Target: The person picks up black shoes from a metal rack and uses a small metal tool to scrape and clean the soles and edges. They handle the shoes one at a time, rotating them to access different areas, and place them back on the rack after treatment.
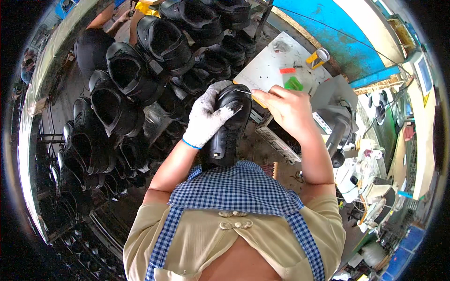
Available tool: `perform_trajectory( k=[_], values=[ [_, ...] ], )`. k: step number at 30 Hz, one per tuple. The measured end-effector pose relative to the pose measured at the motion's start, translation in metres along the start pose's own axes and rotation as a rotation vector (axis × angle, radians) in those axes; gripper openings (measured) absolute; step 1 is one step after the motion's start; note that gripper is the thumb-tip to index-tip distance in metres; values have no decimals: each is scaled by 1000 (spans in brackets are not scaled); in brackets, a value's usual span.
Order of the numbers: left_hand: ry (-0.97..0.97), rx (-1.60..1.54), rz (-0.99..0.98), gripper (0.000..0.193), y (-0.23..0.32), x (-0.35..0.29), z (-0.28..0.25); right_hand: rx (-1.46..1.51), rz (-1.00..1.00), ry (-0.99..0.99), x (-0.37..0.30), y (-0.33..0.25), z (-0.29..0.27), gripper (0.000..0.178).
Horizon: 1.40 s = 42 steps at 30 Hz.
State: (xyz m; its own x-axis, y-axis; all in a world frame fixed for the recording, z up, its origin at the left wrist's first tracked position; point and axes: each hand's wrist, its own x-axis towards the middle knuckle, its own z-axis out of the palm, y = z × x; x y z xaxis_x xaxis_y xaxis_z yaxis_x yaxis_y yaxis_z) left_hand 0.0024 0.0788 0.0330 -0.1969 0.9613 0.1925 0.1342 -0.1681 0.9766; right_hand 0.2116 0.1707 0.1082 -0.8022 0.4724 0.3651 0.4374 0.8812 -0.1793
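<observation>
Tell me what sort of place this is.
Probably a shoe workshop or factory: many black shoes crowd the left side, the gloved left hand holds another shoe, and the right hand holds a thin tool to it.

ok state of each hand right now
Left hand: gloved, holding the shoe.
Right hand: closed on a thin tool.

White tabletop (260, 61), dark smudges (280, 46), red strip (288, 70), green piece (294, 84) nearby, yellow cylinder (311, 58)
</observation>
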Motion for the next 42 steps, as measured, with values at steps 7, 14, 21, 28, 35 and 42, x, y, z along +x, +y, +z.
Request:
perform_trajectory(
  k=[7, 14, 21, 28, 35, 42],
  values=[
    [28, 31, -9, 56, -3, 0, -1, 145, 127, 106, -4, -7, 25, 23],
    [39, 31, 3, 57, -8, 1, -1, 363, 271, 286, -13, -14, 58, 21],
    [47, 48, -12, 58, -4, 0, -2, 336, 289, 226, -13, -20, 49, 22],
    [12, -133, -32, 58, -3, -1, -2, 112, 153, 124, -19, -14, 14, 30],
    [-33, -122, -87, 59, -2, -2, -4, 37, 141, 177, -19, -18, 18, 30],
    [-27, -118, -71, 57, -7, -2, -6, 52, 161, 175, -16, -22, 23, 31]
  ],
)
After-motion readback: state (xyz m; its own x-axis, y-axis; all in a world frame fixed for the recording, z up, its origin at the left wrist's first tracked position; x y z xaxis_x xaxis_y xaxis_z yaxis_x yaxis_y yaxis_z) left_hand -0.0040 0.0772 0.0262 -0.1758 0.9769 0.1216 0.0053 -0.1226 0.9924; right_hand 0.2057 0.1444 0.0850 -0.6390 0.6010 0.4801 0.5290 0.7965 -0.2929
